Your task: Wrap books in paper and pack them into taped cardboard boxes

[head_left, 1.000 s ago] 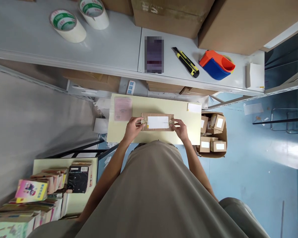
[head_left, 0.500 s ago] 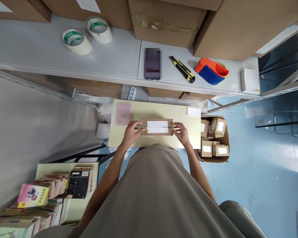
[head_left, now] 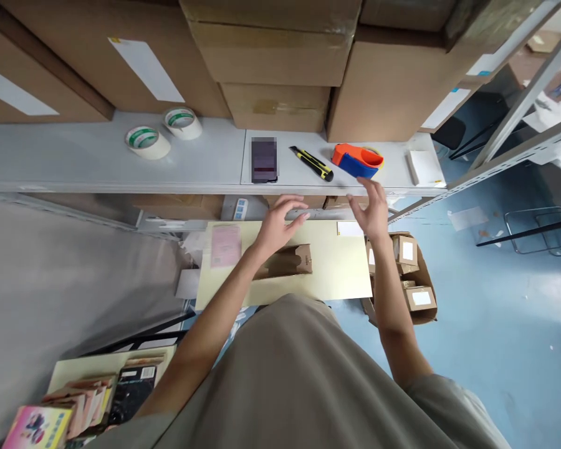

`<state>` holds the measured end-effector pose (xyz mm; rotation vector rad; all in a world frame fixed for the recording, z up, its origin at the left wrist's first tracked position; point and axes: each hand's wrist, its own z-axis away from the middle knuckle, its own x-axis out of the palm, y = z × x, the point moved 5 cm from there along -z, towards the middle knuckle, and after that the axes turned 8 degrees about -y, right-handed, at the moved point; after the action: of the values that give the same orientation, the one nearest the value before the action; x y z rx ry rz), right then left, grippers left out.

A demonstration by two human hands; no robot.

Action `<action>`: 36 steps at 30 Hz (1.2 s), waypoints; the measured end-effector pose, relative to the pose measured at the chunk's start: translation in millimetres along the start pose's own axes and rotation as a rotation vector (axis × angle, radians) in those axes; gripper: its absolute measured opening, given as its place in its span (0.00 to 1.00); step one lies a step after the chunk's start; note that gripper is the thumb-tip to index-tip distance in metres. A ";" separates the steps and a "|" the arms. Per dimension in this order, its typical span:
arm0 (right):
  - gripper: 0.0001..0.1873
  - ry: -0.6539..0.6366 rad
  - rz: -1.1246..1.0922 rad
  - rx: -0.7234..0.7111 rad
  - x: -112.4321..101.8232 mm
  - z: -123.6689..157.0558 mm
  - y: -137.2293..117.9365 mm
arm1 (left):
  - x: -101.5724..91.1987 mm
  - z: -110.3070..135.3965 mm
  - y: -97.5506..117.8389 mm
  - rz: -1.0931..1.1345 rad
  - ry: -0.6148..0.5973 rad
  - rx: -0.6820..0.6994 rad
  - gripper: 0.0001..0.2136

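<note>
My left hand (head_left: pixel 281 226) is raised over the far edge of the cream table (head_left: pixel 339 274), with its thumb and fingers apart and nothing in them. Below it a small open cardboard box (head_left: pixel 303 259) rests on the table, partly hidden by my left forearm. My right hand (head_left: pixel 373 209) reaches up at the front edge of the grey shelf, fingers spread and holding nothing. Its fingertips are just below an orange and blue tape dispenser (head_left: pixel 355 161); whether they touch it I cannot tell. A yellow and black utility knife (head_left: pixel 312 163) lies left of the dispenser.
On the shelf (head_left: pixel 206 165) are two tape rolls (head_left: pixel 148 143), a blurred-out dark phone-like item (head_left: pixel 264 161) and a white stack (head_left: pixel 425 168), with large cartons (head_left: pixel 275 106) behind. A pink sheet (head_left: pixel 225 246) lies on the table. Small boxes fill a carton (head_left: pixel 425 277) at right; books (head_left: pixel 133 393) sit lower left.
Both hands have left the box and moved up towards the shelf, the right one near the tape dispenser. The box, closed with a split white label before, now stands open. The view has shifted.
</note>
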<state>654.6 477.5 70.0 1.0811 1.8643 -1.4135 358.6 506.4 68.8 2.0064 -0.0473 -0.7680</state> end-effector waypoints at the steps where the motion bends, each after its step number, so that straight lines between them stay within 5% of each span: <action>1: 0.31 -0.011 0.067 0.008 -8.1 -16.9 4.2 | 5.1 -16.1 8.8 0.001 -0.003 0.039 0.08; 7: 0.35 -0.224 0.366 0.128 -2.0 -89.6 33.4 | 31.6 -69.3 45.0 0.011 -0.017 0.133 0.06; 11: 0.33 -0.293 0.453 0.176 17.9 -104.9 47.5 | 40.8 -67.4 52.8 0.018 -0.014 0.140 0.06; 15: 0.27 -0.222 0.403 0.171 18.4 -99.1 47.9 | 42.4 -47.8 47.5 0.069 -0.010 0.103 0.07; 20: 0.20 -0.059 0.090 0.172 12.6 -45.4 25.2 | 35.3 5.2 34.8 0.144 -0.002 -0.022 0.10; 23: 0.25 -0.024 -0.276 0.176 29.6 10.4 -4.1 | 31.2 48.2 28.1 0.219 0.043 -0.152 0.12; 28: 0.31 -0.303 -0.893 0.234 88.9 98.4 -78.2 | 29.6 115.1 22.0 0.364 0.150 -0.393 0.19; 36: 0.37 -0.546 -1.001 0.294 135.3 148.5 -145.0 | 6.6 184.7 22.7 0.379 0.291 -0.539 0.21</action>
<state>454.8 354.2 -9.2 -0.2652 1.8369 -2.2668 271.3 349.6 19.1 1.5101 -0.0434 -0.2073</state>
